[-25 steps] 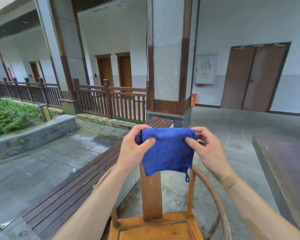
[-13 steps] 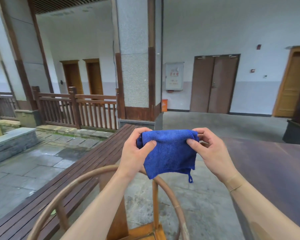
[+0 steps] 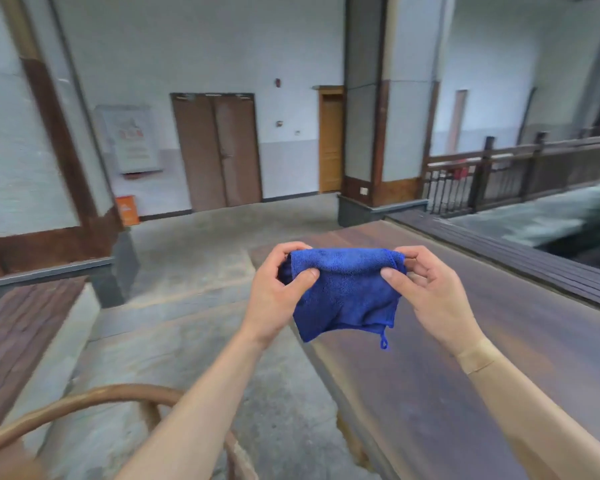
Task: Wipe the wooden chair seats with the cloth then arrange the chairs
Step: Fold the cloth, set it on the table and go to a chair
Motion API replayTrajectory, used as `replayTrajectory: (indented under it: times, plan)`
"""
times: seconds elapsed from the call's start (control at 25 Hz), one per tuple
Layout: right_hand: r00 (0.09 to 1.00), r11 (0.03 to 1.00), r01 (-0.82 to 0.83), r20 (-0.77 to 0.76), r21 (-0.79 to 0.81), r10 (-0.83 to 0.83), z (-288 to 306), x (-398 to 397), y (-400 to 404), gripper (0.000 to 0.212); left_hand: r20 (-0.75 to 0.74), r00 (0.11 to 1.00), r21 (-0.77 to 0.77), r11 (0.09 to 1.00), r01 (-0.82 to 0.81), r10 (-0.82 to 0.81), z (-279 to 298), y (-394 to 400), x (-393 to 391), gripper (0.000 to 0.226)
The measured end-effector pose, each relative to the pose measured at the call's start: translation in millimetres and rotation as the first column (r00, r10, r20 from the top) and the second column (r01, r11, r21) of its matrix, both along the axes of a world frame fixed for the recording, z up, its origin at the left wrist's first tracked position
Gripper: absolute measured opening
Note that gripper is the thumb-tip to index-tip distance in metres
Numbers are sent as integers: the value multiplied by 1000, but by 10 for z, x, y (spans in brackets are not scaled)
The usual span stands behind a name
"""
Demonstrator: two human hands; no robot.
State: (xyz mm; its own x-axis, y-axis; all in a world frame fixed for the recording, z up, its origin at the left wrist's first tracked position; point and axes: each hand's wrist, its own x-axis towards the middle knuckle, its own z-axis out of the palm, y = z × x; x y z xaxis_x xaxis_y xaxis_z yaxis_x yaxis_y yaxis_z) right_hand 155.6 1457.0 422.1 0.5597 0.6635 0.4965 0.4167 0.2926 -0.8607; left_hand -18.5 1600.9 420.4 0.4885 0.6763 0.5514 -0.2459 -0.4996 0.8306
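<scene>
At lower left, chair: only the curved wooden back rail of the chair (image 3: pixel 84 401) shows, nearest the camera; its seat is out of frame, so the state of the seat cannot be judged.
Forearms: both reach forward from the bottom edge, bare, and meet at mid-frame above the ground.
Left hand: the left hand (image 3: pixel 274 289) pinches the upper left corner of the cloth, thumb on the front face and fingers (image 3: pixel 284 249) curled behind the fold.
Right hand: the right hand (image 3: pixel 426 292) pinches the upper right corner the same way, thumb in front, other fingers partly spread behind.
Cloth: the blue cloth (image 3: pixel 343 292) hangs folded between the two hands, clear of any surface, with a small hanging loop at its lower right corner.
Step in hand, as judged: the cloth is being folded into a pad; no wiping is under way.
Advice: finish with a flat pad and the loop tucked inside, then pass it to one hand and turn down toward the seat.
Surface: a long dark wooden surface (image 3: pixel 482 341) runs below and beyond the right hand.
Floor: grey stone paving (image 3: pixel 194 244) lies beyond, somewhat blurred.
Far wall: brown double doors (image 3: pixel 219 150) and a pillar (image 3: pixel 378 116) stand at the back.
</scene>
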Motion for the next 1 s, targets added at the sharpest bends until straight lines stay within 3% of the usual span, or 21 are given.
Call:
replayTrajectory:
  times: [0.16, 0.36, 0.64, 1.0]
  plan:
    - [970, 969, 243, 3, -40, -243, -116, 15, -655, 23, -13, 971, -9, 972, 237, -237, -127, -286, 388, 25]
    - [848, 846, 524, -37, -93, -529, -280, -201, -1588, 19, -45, 850, -43, 851, 523, -525, -314, -911, 819, 24]
    - [500, 496, 860, 5, -122, -866, -227, -697, -3362, 18, -37, 533, -44, 534, 844, -845, -340, -2557, 1380, 22]
    - [8, 4, 995, 36, -96, -999, -249, -1871, -5711, 19, -39, 57, -66, 59, 996, -998, -302, -5359, 1257, 27]
